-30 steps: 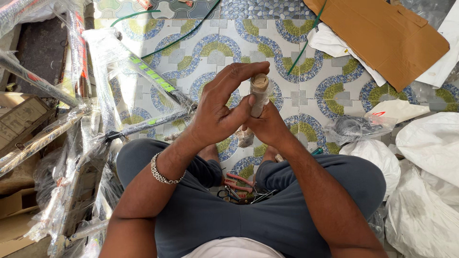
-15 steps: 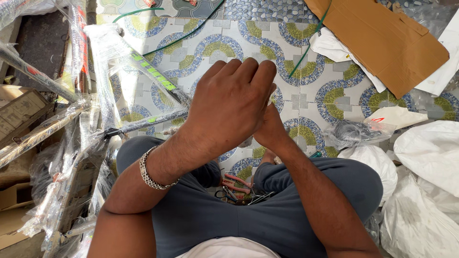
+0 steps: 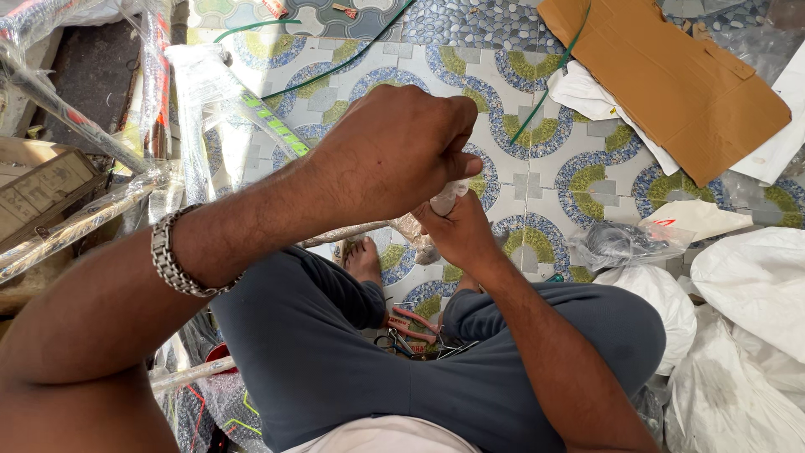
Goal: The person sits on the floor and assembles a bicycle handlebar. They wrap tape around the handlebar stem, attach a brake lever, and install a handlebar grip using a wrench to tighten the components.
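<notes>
Plastic-wrapped pale cylindrical tube [image 3: 447,198] is standing roughly upright between my hands, left hand [image 3: 394,151] closing over its top, right hand [image 3: 459,235] gripping below, above my crossed legs.

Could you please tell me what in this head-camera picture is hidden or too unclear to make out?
- Wrapped cylinder: head view, mostly covered by the left hand and right hand; its kind cannot be told.
- Right hand's grip: hidden behind the left hand.
- Tools between the legs: shaded, partly hidden by trousers.
- Cardboard sheet: cut off by the top edge.
</notes>
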